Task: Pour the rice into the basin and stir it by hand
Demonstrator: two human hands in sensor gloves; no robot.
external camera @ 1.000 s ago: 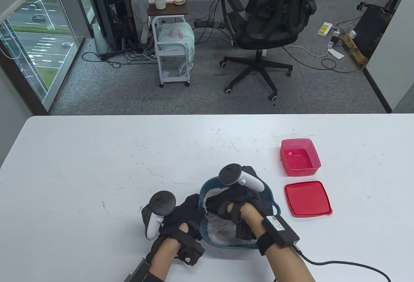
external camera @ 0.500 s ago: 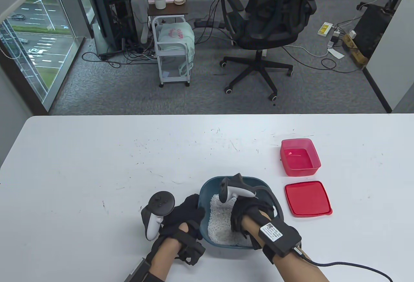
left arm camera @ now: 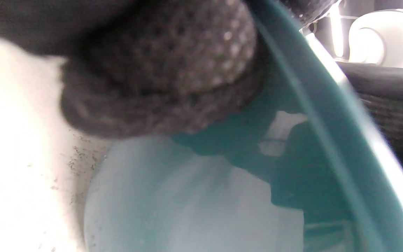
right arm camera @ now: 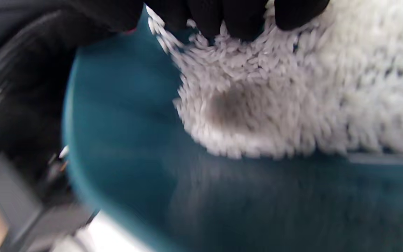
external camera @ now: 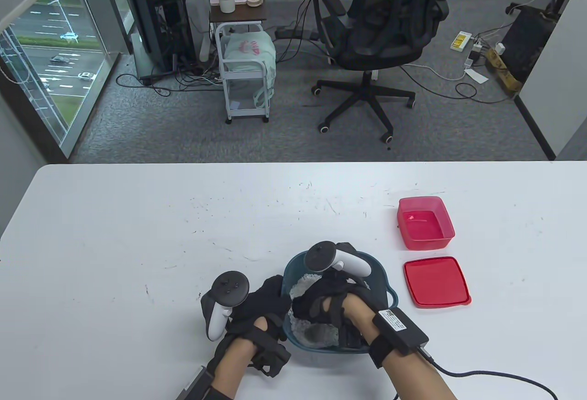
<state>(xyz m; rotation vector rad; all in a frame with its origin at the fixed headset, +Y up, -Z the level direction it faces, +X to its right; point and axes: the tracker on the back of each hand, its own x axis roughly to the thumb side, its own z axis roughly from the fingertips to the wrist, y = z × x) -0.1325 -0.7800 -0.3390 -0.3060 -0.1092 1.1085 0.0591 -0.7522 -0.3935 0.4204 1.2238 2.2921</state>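
1. At the near edge of the table point(external camera: 137, 216), the teal basin point(external camera: 383, 280) is the reference point; the rice point(external camera: 300, 283) already lies inside it, heaped toward the far and left inner wall in the table view.
2. Right hand point(external camera: 328, 297) is inside the basin, directly over the rice. The right wrist view shows its fingertips point(right arm camera: 208, 21) dug into the grains, fingers fairly straight and gripping nothing.
3. Left hand point(external camera: 259, 303) lies just outside the basin's left wall, fingers curled against the rim point(left arm camera: 313, 91) and holding it steady.
4. Judgement: the right hand is the nearer to the rice, already touching it; the stirring sweep must stay within the basin walls, with the left hand bracing.
5. Right of the basin, well apart, a pink container point(external camera: 425, 222) stands empty with its red lid point(external camera: 436, 281) lying nearer.
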